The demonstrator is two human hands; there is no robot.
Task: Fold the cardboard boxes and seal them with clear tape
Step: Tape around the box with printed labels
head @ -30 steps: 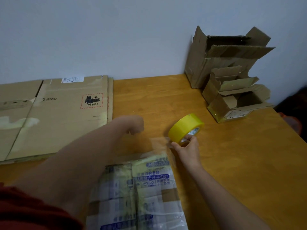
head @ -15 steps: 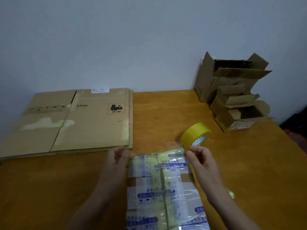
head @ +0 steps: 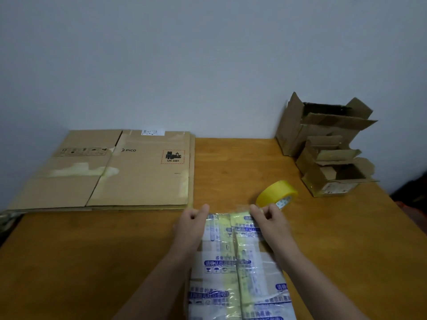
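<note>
**Wooden table [head: 323, 239], one box under two hands**

Nearest the person lies one taped box [head: 221, 269], flat and wrapped in printed tape. One left hand [head: 193, 224] curls on its far left corner. One right hand [head: 269, 221], at its far right corner, grips one yellow tape roll [head: 276, 192], tilted just beyond the box. One stack of flat cardboard [head: 138, 179] lies beyond it to the left, and three open boxes [head: 328, 144] crowd together beyond it to the right.
</note>
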